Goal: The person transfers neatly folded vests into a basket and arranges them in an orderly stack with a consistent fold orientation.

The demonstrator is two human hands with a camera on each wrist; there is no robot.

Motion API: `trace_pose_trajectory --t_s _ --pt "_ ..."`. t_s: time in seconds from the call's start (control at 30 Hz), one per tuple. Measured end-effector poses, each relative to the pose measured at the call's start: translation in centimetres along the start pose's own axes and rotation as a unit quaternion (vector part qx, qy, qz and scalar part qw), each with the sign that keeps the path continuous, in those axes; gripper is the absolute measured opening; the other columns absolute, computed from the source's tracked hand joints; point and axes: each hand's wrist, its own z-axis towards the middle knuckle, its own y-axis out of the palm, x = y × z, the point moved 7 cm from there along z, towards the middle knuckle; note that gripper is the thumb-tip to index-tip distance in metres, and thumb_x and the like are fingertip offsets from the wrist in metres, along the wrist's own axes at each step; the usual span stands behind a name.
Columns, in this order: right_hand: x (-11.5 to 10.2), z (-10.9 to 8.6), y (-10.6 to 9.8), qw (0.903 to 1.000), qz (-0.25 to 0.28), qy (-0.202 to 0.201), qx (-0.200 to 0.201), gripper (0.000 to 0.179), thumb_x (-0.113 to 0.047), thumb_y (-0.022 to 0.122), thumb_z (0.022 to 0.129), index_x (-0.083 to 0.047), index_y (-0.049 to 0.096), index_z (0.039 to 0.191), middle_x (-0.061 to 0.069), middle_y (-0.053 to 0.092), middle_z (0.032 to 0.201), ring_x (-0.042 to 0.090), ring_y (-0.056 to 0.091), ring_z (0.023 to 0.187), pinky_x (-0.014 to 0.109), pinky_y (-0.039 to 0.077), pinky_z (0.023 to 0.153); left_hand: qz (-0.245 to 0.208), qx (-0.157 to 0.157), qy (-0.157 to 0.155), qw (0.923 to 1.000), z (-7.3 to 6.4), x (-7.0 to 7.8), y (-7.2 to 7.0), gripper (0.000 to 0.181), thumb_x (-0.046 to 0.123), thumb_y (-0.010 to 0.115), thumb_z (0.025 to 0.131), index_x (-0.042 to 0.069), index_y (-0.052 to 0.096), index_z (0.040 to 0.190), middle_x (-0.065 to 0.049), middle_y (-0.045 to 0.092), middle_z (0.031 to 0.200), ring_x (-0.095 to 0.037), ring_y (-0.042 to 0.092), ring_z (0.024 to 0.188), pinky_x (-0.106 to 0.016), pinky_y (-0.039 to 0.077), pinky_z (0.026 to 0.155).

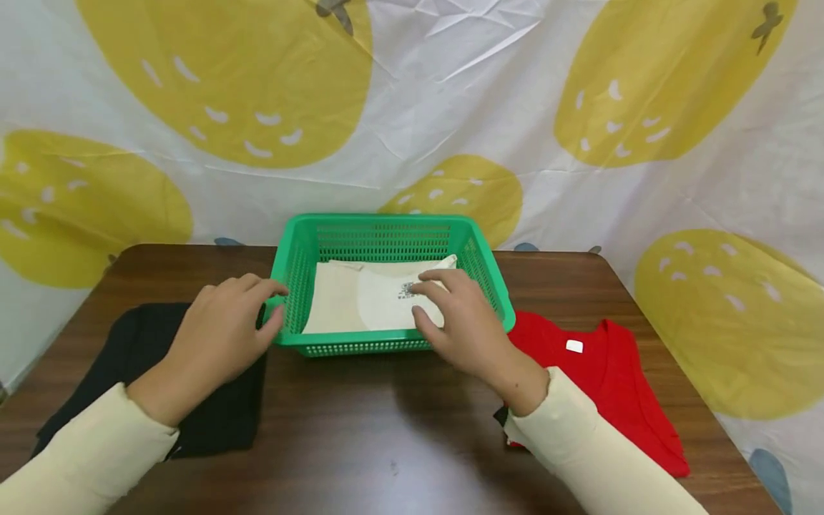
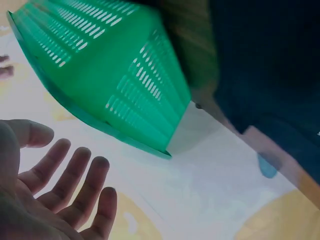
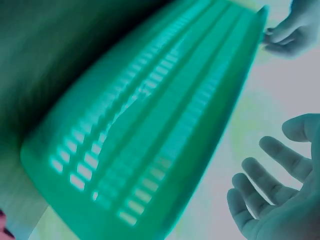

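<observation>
A green plastic basket [image 1: 393, 337] with slotted walls stands at the back middle of the table. Inside it lies a folded cream cloth [image 1: 341, 300] with a small dark print. My left hand [image 1: 222, 332] hovers by the basket's left edge, its fingers loosely bent and apart from each other. The right hand [image 1: 463, 322] is over the basket's front right part, above the cloth, holding nothing. In the left wrist view the left hand [image 2: 70, 195] has spread fingers and a bare palm. The right wrist view likewise has the right hand [image 3: 280, 185] spread beside the basket [image 3: 150, 115].
A folded black garment [image 1: 225, 422] lies left of the basket, partly under the left arm. To the right, a folded red garment [image 1: 618, 379] with a white label lies partly behind the right sleeve. A patterned cloth [image 1: 450, 93] hangs behind the brown wooden table [image 1: 347, 443].
</observation>
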Motion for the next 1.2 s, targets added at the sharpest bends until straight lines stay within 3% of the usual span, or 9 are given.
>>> trace_pose_trajectory --t_s 0.17,0.23,0.37,0.47,0.57,0.7,0.9,1.07,1.2 --pt "-3.6 -3.2 -0.1 0.9979 0.031 -0.048 0.031 0.022 -0.015 0.076 0.084 -0.010 0.073 0.106 0.005 0.066 0.106 0.019 0.059 0.100 0.036 0.052 0.087 0.007 -0.011 -0.034 0.9993 -3.2 -1.2 -1.1 0.019 0.015 0.074 0.085 0.008 0.074 0.103 -0.013 0.073 0.096 -0.030 0.067 0.078 -0.049 0.048 0.065" --pt "-4.6 -4.2 0.2 0.9971 0.039 -0.060 0.028 0.016 -0.014 0.075 0.085 -0.012 0.073 0.101 0.001 0.065 0.099 0.016 0.058 0.095 0.032 0.051 0.084 0.010 -0.021 -0.038 0.9990 -4.2 -1.8 -1.1 0.019 0.014 0.075 0.084 0.007 0.074 0.102 -0.014 0.073 0.094 -0.024 0.063 0.067 -0.042 0.046 0.058" --pt "-5.6 -5.4 1.3 0.9968 0.044 -0.066 0.008 0.008 -0.013 0.075 0.086 -0.015 0.073 0.093 -0.004 0.063 0.089 0.012 0.056 0.087 0.026 0.050 0.079 0.011 -0.076 -0.057 0.9954 -5.6 -3.7 0.1 0.018 0.014 0.073 0.087 0.007 0.073 0.104 -0.016 0.073 0.097 -0.011 0.045 0.052 -0.028 0.032 0.045" --pt "-5.5 -6.1 2.5 0.9975 0.035 -0.052 -0.033 0.005 -0.016 0.075 0.086 -0.018 0.073 0.091 -0.006 0.061 0.084 0.009 0.053 0.082 0.023 0.048 0.074 0.003 -0.134 -0.085 0.9873 -6.4 -5.0 1.9 0.020 0.016 0.070 0.091 0.007 0.072 0.108 -0.018 0.071 0.103 -0.011 0.042 0.051 -0.026 0.031 0.043" --pt "-5.3 -6.7 3.7 0.9957 0.031 -0.033 -0.081 0.001 -0.020 0.073 0.089 -0.020 0.073 0.089 -0.005 0.061 0.082 0.007 0.050 0.079 0.020 0.045 0.071 0.001 -0.178 -0.103 0.9786 -7.3 -6.0 3.6 0.023 0.018 0.071 0.091 0.007 0.071 0.111 -0.019 0.069 0.106 -0.015 0.053 0.058 -0.028 0.037 0.045" --pt "-5.4 -6.8 4.5 0.9935 0.034 -0.021 -0.106 0.001 -0.021 0.073 0.090 -0.021 0.072 0.089 -0.006 0.061 0.082 0.007 0.051 0.079 0.020 0.046 0.071 0.027 -0.226 -0.114 0.9669 -8.5 -7.5 5.1 0.038 0.021 0.076 0.088 0.006 0.067 0.122 -0.026 0.065 0.116 -0.035 0.066 0.081 -0.041 0.049 0.051" --pt "-5.3 -6.8 5.1 0.9899 -0.004 -0.008 -0.142 0.006 -0.026 0.071 0.091 -0.021 0.073 0.095 -0.009 0.060 0.084 0.007 0.052 0.080 0.022 0.048 0.072 0.044 -0.295 -0.107 0.9483 -10.2 -9.6 6.5 0.063 0.024 0.072 0.090 0.006 0.048 0.146 -0.037 0.046 0.141 -0.063 0.048 0.118 -0.070 0.049 0.071" --pt "-5.0 -6.7 5.3 0.9871 -0.024 0.005 -0.159 0.011 -0.029 0.070 0.092 -0.020 0.073 0.099 -0.007 0.063 0.088 0.008 0.052 0.081 0.023 0.050 0.073 0.003 -0.350 -0.078 0.9334 -10.8 -10.3 7.1 0.069 0.022 0.071 0.091 0.003 0.041 0.150 -0.044 0.039 0.142 -0.065 0.043 0.124 -0.073 0.040 0.095" --pt "-4.8 -6.8 5.4 0.9845 -0.035 0.004 -0.172 0.014 -0.030 0.069 0.093 -0.020 0.073 0.102 -0.006 0.062 0.088 0.008 0.051 0.080 0.023 0.048 0.072 0.011 -0.383 -0.081 0.9202 -11.4 -10.2 7.4 0.072 0.028 0.073 0.090 0.004 0.040 0.150 -0.044 0.042 0.138 -0.067 0.048 0.114 -0.070 0.048 0.079"
